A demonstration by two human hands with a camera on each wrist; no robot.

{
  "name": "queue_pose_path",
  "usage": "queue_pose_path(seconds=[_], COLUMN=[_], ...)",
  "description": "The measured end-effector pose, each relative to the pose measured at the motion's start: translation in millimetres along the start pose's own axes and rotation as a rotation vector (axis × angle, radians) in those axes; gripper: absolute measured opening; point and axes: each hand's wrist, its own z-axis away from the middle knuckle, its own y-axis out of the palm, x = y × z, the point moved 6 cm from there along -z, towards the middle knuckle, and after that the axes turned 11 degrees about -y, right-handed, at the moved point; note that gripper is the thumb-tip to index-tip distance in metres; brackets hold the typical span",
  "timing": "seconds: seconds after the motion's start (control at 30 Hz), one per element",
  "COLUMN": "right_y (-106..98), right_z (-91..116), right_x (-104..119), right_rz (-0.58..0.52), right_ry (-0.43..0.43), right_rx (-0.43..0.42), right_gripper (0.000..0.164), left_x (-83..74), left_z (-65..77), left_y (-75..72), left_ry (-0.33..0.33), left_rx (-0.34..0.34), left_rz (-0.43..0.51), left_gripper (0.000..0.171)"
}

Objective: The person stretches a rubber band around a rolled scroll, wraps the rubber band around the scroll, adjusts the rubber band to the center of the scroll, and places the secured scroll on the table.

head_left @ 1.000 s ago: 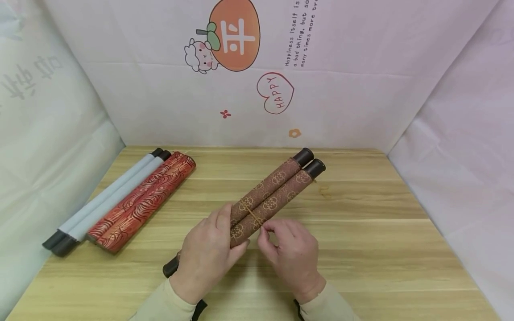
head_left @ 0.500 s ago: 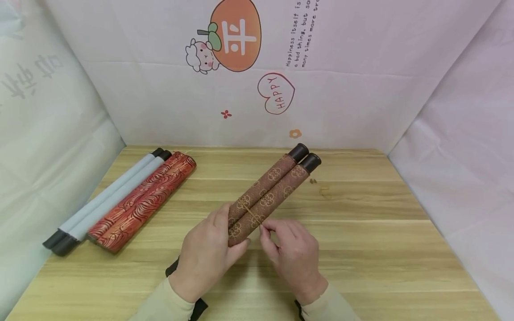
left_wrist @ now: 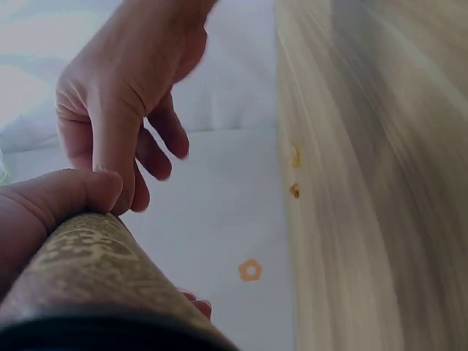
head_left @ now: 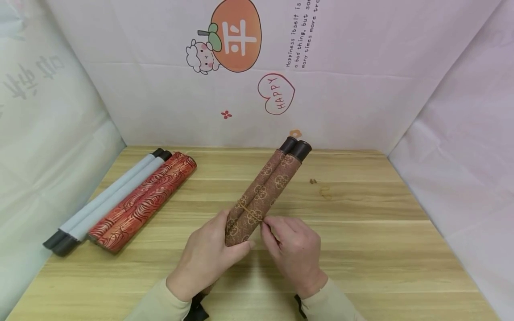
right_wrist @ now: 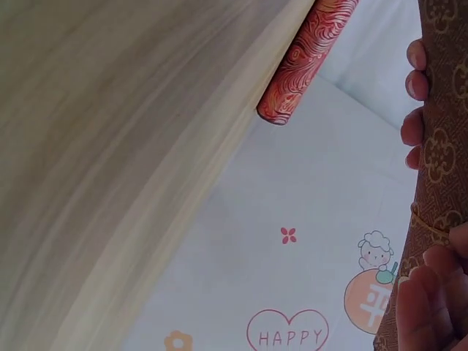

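Note:
A brown double-roller scroll (head_left: 262, 191) with a gold flower pattern and black end caps slants up from the table in the head view. My left hand (head_left: 206, 254) grips its lower part, the thumb along the near side and the fingers curled behind, as the right wrist view shows. A thin yellowish rubber band (head_left: 248, 210) crosses both rolls just above that hand. At the scroll's right edge, my right hand (head_left: 295, 252) pinches the end of this band between thumb and forefinger. The fingertips partly hide the pinched bit.
On the left lie a red-and-gold patterned scroll (head_left: 146, 200) and a pale blue scroll (head_left: 112, 194) with black ends, side by side. A loose yellowish loop (head_left: 326, 192) and small brown bits (head_left: 313, 181) lie on the wooden table (head_left: 381, 249). White printed cloth (head_left: 341, 102) surrounds it.
The brown scroll has swung steeper, its top end moving left and up, and has rolled slightly. The left hand turned with it; the right hand stays at the band.

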Motion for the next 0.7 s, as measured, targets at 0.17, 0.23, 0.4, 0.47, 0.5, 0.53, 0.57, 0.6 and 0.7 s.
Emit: queue_pose_path(seconds=[0.17, 0.23, 0.4, 0.47, 0.5, 0.53, 0.57, 0.6, 0.7], right_y=[-0.7, -0.8, -1.6, -1.7, -1.6, -1.2, -0.7, 0.0, 2.1], right_z=[-1.9, -1.8, -1.9, -2.5, -2.7, -3.1, -3.0, -2.5, 0.5], right_x=[-0.1, -0.4, -2.0, -2.7, -2.9, -3.1, -3.5, -4.3, -8.3], right_rz=[0.016, 0.024, 0.054, 0.055, 0.051, 0.045, 0.037, 0.025, -0.068], right_ry=[-0.03, -0.038, -0.054, -0.057, -0.055, -0.052, -0.045, -0.03, 0.077], right_rx=[-0.026, -0.026, -0.019, -0.018, -0.018, -0.017, -0.012, 0.0, 0.074], right_gripper=[0.014, 0.014, 0.014, 0.014, 0.013, 0.013, 0.012, 0.011, 0.008], left_x=[4.6, 6.5, 10.7, 11.2, 11.0, 10.7, 10.5, 10.4, 10.6], left_z=[0.4, 0.5, -0.2, -0.1, 0.0, 0.1, 0.0, -0.2, -2.0], left_y=[5.2, 6.9, 9.6, 10.7, 11.2, 11.6, 12.0, 12.4, 13.0], left_ry=[-0.09, -0.119, -0.175, -0.184, -0.184, -0.183, -0.183, -0.183, -0.184], left_rx=[0.101, 0.128, 0.172, 0.189, 0.193, 0.196, 0.196, 0.195, 0.176], left_rz=[0.116, 0.16, 0.235, 0.262, 0.273, 0.279, 0.282, 0.282, 0.257], left_gripper=[0.058, 0.06, 0.061, 0.06, 0.06, 0.06, 0.06, 0.061, 0.065])
